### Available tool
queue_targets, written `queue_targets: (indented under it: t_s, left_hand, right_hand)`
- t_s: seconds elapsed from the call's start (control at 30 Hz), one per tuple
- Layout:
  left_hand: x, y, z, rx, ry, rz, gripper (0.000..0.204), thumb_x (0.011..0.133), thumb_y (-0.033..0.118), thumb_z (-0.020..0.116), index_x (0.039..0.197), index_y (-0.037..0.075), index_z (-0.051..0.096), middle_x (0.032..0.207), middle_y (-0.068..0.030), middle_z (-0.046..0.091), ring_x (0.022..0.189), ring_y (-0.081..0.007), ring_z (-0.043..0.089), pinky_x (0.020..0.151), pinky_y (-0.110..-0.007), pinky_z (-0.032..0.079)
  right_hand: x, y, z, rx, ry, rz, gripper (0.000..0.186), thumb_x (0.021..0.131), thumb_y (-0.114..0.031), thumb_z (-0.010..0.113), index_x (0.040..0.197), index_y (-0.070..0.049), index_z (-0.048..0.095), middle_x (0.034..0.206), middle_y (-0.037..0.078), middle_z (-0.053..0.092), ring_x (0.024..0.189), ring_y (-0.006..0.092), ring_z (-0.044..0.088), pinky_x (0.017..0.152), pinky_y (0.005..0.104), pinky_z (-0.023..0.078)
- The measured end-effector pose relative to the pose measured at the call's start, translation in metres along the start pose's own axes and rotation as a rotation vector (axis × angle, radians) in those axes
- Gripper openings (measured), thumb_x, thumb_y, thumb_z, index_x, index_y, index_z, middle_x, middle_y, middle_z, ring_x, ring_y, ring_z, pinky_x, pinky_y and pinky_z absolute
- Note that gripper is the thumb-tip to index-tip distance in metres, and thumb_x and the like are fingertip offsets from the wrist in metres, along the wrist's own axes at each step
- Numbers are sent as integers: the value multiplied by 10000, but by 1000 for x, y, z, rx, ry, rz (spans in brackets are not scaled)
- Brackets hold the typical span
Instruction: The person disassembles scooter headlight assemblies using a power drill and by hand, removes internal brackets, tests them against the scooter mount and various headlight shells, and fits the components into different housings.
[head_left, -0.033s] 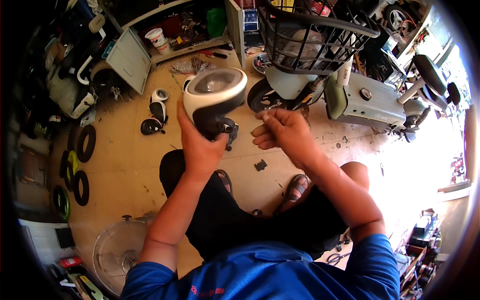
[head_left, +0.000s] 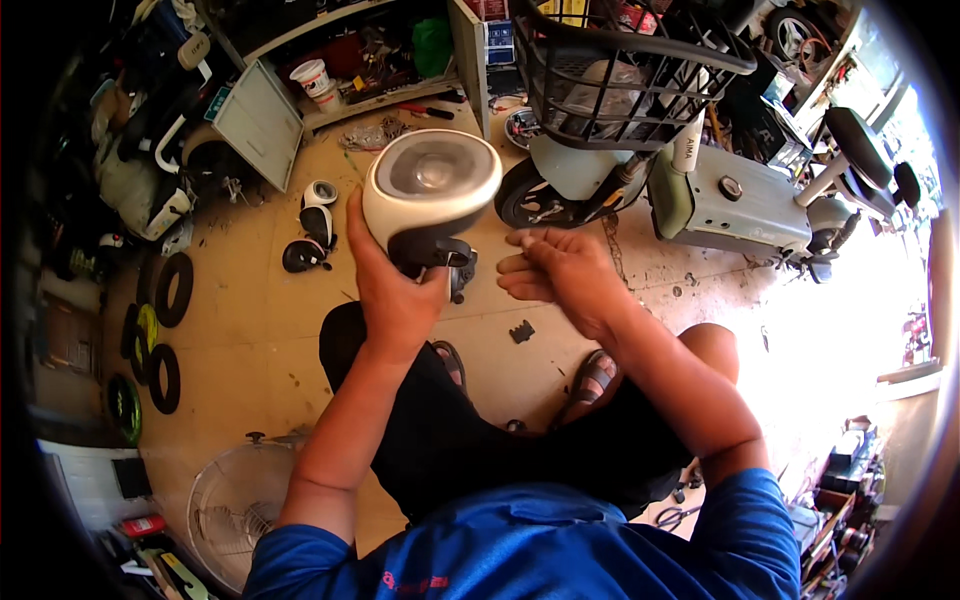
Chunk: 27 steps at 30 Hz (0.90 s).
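Observation:
A rounded white-and-black headlight (head_left: 425, 218) with a clear oval lens is held up in front of me. My left hand (head_left: 395, 300) grips its lower black part, with the thumb near a dark bracket (head_left: 455, 262) underneath. Just right of the headlight, apart from it, my right hand (head_left: 565, 270) has its thumb and forefinger pressed together. Whatever lies between those fingertips, if anything, is too small to make out. A small black plastic piece (head_left: 521, 331) rests on the floor between my feet and hands.
An electric scooter (head_left: 735, 205) with a black basket (head_left: 620, 90) stands ahead to the right. Left on the floor are a smaller white-and-black part (head_left: 317, 215) and several tyres (head_left: 164, 375). A wire-caged fan (head_left: 230, 500) stands near my left elbow. An open cabinet (head_left: 470, 65) is ahead.
The headlight has tilted so its lens turns more toward me. My right hand has shifted slightly down and left, and its fingers have straightened a little.

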<state>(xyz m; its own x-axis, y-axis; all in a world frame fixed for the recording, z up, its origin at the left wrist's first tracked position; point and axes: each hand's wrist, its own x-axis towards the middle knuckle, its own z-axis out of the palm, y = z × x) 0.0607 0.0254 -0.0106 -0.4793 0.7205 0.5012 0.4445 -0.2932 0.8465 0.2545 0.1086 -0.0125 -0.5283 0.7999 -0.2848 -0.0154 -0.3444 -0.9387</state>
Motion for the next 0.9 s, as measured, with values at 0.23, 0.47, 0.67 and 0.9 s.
queue_targets:
  t_s: [0.23,0.47,0.67,0.9]
  left_hand:
    - [6,-9,7,465,-214,847,974,715,-123,762,1578,93,365,1566,-239,443,1388,-459,478,1155,-542,401]
    - [-12,-1,15,233,-188,204,997,751,-96,768,1615,35,288,1534,-194,485,1407,-338,500,1169,-423,411]
    - [26,-12,-19,-294,-54,-202,656,854,49,796,1439,12,502,1293,-117,649,1119,-196,671,978,-322,546]
    - [59,-130,-116,-539,-95,-602,463,1002,198,660,1406,-11,568,1177,-138,716,934,-259,741,720,-367,586]
  right_hand:
    - [23,35,13,927,-180,71,277,1082,-206,582,1307,-58,646,1234,73,736,1055,181,748,892,320,650]
    - [24,45,-5,798,24,222,184,1102,-160,522,1154,-38,650,1004,88,702,741,130,668,558,217,555]
    - [2,26,-22,880,5,175,205,1106,-130,500,1263,-31,588,931,36,613,650,68,518,493,158,420]
    - [-21,9,-48,1267,-499,-27,267,1116,-144,425,1353,-66,518,868,0,517,539,56,414,465,188,316]
